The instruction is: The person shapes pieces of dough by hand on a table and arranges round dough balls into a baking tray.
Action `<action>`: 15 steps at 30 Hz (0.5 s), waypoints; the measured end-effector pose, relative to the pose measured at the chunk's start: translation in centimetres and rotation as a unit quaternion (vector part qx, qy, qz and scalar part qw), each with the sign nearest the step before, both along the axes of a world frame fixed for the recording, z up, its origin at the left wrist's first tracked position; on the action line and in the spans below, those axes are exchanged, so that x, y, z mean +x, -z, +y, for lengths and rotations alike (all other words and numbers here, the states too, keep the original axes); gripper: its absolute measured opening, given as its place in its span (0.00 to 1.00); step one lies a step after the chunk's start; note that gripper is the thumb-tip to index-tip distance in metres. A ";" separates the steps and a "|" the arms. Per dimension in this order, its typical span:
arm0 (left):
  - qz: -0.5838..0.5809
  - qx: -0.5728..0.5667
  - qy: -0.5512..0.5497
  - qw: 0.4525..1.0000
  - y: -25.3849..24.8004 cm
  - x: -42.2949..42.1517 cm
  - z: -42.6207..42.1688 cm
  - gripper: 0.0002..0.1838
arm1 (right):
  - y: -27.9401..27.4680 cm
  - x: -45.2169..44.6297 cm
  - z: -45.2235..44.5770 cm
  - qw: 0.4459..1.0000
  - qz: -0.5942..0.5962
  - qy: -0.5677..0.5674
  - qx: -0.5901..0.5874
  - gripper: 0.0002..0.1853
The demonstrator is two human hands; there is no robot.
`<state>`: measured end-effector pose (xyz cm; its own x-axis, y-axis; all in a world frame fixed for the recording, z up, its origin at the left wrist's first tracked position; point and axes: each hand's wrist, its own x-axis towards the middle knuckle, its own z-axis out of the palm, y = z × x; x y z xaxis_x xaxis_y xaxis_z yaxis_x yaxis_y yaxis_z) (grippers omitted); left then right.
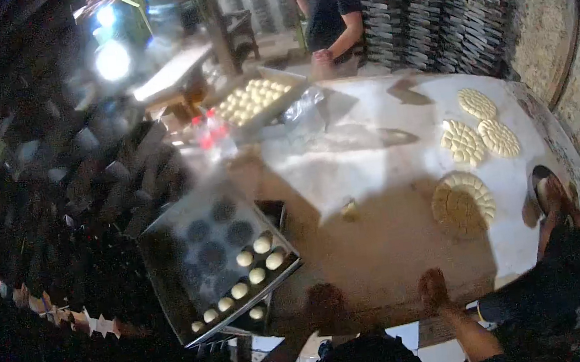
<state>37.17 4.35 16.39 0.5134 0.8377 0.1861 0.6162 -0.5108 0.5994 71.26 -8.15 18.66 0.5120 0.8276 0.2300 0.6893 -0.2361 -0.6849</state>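
My left hand (325,303) rests at the front edge of the floured table (379,271), right of a dark tray (172,273) with several dough balls (257,275). My right hand (432,288) is at the same edge, farther right. Both hands are dark and blurred, so their fingers cannot be made out. A small piece of dough (350,210) lies on the table beyond them. Past my right hand is a large round of scored dough (463,205), partly in shadow. Three smaller patterned dough pieces (463,142) lie farther back.
At the table's far left stand a tray of dough balls (252,101), bottles with red caps (217,133) and a clear plastic bag (304,104). A co-worker's hands (552,194) are at the right edge, by a dark bowl. Another person (332,15) stands behind the table.
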 end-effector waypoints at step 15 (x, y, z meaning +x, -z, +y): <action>0.292 0.006 0.149 0.945 -2.0 6.4 -0.5 0.16 | 4.0 2.3 2.2 0.880 -0.115 -0.448 -0.109 0.22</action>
